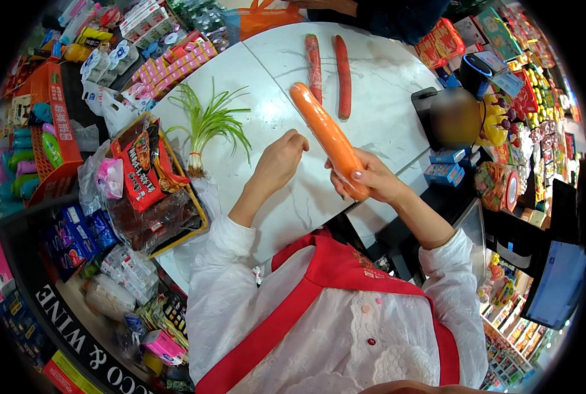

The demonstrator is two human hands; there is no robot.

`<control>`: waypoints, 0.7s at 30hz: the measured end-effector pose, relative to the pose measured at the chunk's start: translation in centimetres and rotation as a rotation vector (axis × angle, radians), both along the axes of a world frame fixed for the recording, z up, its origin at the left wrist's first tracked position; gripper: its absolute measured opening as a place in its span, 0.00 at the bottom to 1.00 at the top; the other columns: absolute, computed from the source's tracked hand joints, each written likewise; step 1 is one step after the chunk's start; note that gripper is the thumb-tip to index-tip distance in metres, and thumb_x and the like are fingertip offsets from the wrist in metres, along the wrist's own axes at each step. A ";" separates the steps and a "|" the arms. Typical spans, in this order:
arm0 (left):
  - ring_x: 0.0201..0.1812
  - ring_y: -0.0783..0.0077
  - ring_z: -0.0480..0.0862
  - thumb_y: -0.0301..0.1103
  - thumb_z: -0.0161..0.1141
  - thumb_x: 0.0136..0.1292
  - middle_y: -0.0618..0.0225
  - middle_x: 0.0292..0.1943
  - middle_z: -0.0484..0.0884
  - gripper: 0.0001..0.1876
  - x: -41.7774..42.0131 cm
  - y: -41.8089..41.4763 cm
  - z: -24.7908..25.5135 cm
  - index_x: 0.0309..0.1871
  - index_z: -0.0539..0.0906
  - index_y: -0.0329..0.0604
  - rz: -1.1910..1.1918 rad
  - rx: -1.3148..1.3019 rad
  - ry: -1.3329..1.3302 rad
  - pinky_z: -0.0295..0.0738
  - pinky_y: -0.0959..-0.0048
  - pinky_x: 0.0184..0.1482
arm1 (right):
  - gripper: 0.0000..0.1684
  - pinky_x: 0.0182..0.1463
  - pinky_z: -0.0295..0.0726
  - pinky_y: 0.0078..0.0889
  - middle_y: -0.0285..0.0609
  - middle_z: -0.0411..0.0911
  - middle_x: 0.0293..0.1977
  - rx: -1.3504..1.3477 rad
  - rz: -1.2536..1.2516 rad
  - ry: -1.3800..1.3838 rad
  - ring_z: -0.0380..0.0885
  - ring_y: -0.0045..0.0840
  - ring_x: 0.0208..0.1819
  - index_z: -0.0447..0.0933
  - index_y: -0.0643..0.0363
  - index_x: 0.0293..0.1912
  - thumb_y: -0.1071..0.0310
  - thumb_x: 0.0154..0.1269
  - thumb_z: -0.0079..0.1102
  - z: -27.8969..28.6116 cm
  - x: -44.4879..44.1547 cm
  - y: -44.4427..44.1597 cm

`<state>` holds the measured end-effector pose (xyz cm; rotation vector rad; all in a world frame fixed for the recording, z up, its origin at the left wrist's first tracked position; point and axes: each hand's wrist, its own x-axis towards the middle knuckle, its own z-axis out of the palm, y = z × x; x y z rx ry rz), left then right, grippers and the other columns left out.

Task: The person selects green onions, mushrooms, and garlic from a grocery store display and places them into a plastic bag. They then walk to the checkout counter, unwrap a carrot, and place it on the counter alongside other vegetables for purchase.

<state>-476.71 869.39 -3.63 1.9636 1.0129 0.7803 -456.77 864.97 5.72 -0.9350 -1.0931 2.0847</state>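
My right hand (367,177) grips the lower end of a thick, long orange food (325,133) in glossy clear film, a carrot or a sausage. It slants up and left over the white marbled table (278,212). My left hand (280,160) is just left of it, fingers curled in, with nothing visible in them. Beyond the orange piece lie two long, thin reddish pieces of food: one in wrinkled film (313,61) and one smoother (342,79). A bunch of spring onions (207,123), tied near its roots, lies left of my left hand.
At the left table edge a yellow-rimmed tray (194,216) holds a red snack packet (148,172). A dark-sleeved person's hand (335,6) is at the far edge, near an orange bag (263,22). A black stand-mounted device (423,113), small blue boxes (443,167) and a screen (554,285) are right.
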 end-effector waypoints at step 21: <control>0.40 0.75 0.74 0.36 0.50 0.67 0.63 0.40 0.75 0.18 1.3 0.0 -5.3 0.54 0.68 0.32 0.535 -0.815 -0.673 0.70 0.76 0.45 | 0.31 0.45 0.73 0.35 0.54 0.69 0.37 0.499 -0.107 -0.712 0.72 0.41 0.36 0.63 0.65 0.55 0.63 0.55 0.62 -9.8 -3.5 5.7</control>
